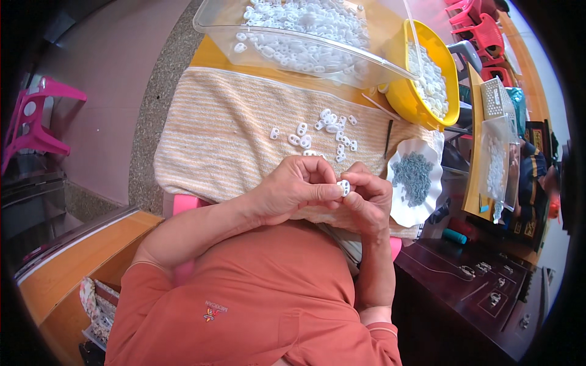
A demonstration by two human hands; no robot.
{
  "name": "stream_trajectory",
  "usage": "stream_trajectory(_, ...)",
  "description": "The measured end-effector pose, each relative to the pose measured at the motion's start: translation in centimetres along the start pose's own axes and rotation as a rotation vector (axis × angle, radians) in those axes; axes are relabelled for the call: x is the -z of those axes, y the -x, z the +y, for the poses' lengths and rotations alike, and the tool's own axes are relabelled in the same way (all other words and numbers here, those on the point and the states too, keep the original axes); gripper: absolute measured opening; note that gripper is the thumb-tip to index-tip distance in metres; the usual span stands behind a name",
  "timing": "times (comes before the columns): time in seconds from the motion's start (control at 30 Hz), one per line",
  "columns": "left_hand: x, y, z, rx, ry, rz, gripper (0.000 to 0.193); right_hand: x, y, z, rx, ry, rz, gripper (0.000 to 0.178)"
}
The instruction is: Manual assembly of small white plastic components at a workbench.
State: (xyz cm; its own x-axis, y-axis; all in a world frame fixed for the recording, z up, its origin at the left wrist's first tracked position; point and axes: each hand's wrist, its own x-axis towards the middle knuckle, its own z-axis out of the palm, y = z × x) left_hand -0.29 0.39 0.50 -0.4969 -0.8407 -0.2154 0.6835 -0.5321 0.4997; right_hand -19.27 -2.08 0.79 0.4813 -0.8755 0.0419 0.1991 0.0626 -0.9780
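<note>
Between the fingertips of both my hands is a small white plastic piece with dark holes. My left hand pinches it from the left with thumb and forefinger. On the other side, the thumb and fingers of my right hand close on the same piece. Just beyond my hands, several similar white two-holed pieces lie scattered on a striped towel. Right of my right hand, a white wavy-edged plate carries a heap of tiny grey-blue parts, too small to make out singly.
Behind the towel stands a clear plastic tub full of white pieces. A yellow basin beside it holds more. A thin dark stick rests near the plate. Pink plastic stools stand left; a dark table is at right.
</note>
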Motion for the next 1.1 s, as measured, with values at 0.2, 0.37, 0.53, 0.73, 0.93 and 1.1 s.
stream_trajectory(0.2,-0.3,0.2,-0.2,0.008,-0.006,0.016,0.009,0.0,0.1,-0.4,-0.007,0.059,-0.015,0.03)
stream_trajectory(0.37,-0.3,0.3,-0.4,-0.012,-0.021,-0.009,0.01,0.2,0.4,0.0,0.087,0.089,-0.048,0.03)
stream_trajectory(0.53,-0.5,0.3,-0.4,0.003,-0.052,-0.008,0.011,-0.1,0.3,-0.7,0.105,0.126,-0.06,0.028)
stream_trajectory(0.73,0.0,0.1,-0.5,-0.012,-0.087,-0.005,0.01,-0.2,0.3,-1.6,-0.121,0.164,-0.003,0.021)
stream_trajectory(0.93,-0.1,0.1,-0.2,-0.026,-0.123,-0.009,0.011,-0.2,-0.1,-2.3,-0.097,0.19,-0.006,0.014)
stream_trajectory(1.1,-0.3,0.2,-0.2,-0.02,-0.131,0.061,0.012,1.0,-0.2,-3.0,0.005,0.403,0.122,0.012)
